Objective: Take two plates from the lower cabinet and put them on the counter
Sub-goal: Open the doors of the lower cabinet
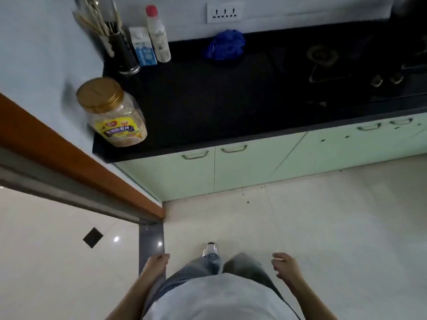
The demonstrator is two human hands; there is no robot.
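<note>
Your left hand (155,264) and right hand (285,264) hang empty, loosely curled; cabinet doors (208,172) at 12 o'clock are closed. Plates unseen: likely stiff, breakable; grip rims.

I wear a plain light grey top (215,296) with no print that I can see, and my forearms are bare, so no sleeve reaches my left hand (155,265) or my right hand (286,266). My trousers are faded blue-grey jeans (203,266), creased at the knee. One shoe (210,248) shows, white and grey with a rounded toe and dark trim along its edges.
</note>
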